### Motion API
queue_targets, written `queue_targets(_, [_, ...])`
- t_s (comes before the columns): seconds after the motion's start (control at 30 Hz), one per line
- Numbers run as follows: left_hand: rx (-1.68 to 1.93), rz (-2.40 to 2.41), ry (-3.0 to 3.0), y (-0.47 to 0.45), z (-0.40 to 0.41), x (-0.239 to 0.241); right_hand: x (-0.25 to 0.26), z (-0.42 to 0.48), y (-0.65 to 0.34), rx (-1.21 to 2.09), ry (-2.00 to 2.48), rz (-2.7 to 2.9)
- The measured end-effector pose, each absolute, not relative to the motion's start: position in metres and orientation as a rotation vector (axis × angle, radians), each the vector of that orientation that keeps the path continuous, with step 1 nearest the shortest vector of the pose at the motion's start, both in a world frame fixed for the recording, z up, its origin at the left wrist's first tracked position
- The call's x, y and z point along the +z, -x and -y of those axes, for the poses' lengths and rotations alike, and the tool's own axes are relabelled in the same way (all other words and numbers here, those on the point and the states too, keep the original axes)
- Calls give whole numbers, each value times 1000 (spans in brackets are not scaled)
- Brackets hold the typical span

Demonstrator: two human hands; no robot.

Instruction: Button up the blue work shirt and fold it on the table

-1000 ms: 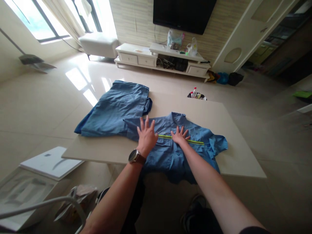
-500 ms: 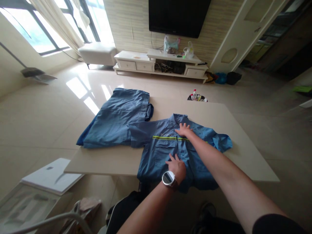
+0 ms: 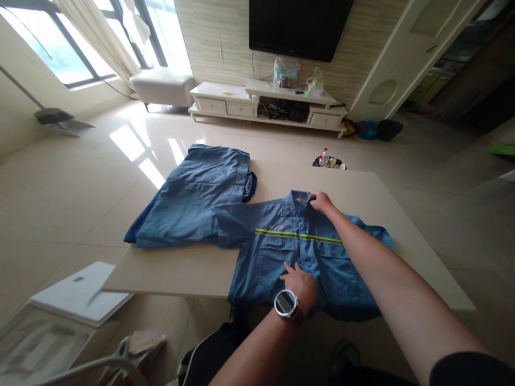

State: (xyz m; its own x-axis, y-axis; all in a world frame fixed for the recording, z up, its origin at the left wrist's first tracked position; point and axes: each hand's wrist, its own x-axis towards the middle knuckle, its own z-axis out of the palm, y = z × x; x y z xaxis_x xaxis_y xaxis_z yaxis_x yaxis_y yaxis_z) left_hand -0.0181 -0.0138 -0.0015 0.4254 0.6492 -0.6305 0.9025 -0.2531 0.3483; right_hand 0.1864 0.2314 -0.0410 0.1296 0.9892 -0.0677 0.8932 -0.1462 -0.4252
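At the left of the surface (image 3: 181, 271) lie folded blue trousers (image 3: 193, 195), their near edge overlapped by the left sleeve of a blue work shirt (image 3: 277, 252). The shirt lies front up, buttoned, collar away from the person and hem hanging over the near edge of the surface; a yellow reflective stripe (image 3: 277, 232) crosses its chest.

The shirt looks like light, soft woven cloth: limp, creasing easily, and likely to slide on the smooth surface if pulled from one end only. The firmer places to take hold seem to be the collar, the shoulder seams and the button strip, where the cloth is doubled.

The left hand (image 3: 301, 282), with a watch (image 3: 285, 303) on the wrist, rests palm down on the lower front near the button strip, fingers loosely spread and flat, pinning the cloth and gripping nothing. Further right and farther away, the right hand (image 3: 321, 202) is at the collar (image 3: 295, 197), fingers drawn together as if pinching its edge.
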Motion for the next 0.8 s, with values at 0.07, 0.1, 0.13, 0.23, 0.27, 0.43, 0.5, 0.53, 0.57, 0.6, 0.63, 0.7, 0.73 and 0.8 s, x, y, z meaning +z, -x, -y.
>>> queue_targets(0.07, [-467,-1308,-2004,21,14,2,-42,-221,-208,525,2114,1730])
queue_targets(0.1, [-465,-1309,-2006,22,14,3,-44,-214,-218,550,2109,1679])
queue_targets(0.13, [-464,-1310,-2007,22,15,5,-47,-207,-226,572,2106,1633])
queue_targets(0.23, [-455,-1320,-2008,22,15,7,-60,-191,-239,596,2113,1532])
queue_targets(0.27, [-453,-1325,-2010,22,15,7,-64,-189,-241,586,2121,1511])
queue_targets(0.43, [-494,-1325,-2015,20,15,9,-74,-197,-234,360,2157,1489])
queue_targets(0.5, [-504,-1318,-2007,20,14,11,-77,-200,-222,257,2126,1544])
queue_targets(0.53, [-510,-1312,-2004,20,14,12,-80,-201,-214,232,2101,1588])
queue_targets(0.57, [-518,-1307,-2003,20,14,13,-85,-200,-206,225,2077,1640])
queue_targets(0.6, [-529,-1306,-2005,20,14,13,-90,-198,-197,232,2062,1691])
queue_targets(0.63, [-538,-1305,-2010,21,14,13,-96,-196,-190,249,2055,1733])
queue_targets(0.7, [-541,-1308,-2016,23,14,13,-107,-189,-178,269,2093,1796])
queue_targets(0.73, [-536,-1306,-2015,24,14,12,-112,-186,-175,260,2134,1820])
queue_targets(0.8, [-512,-1302,-2004,26,15,11,-118,-182,-173,212,2211,1861])
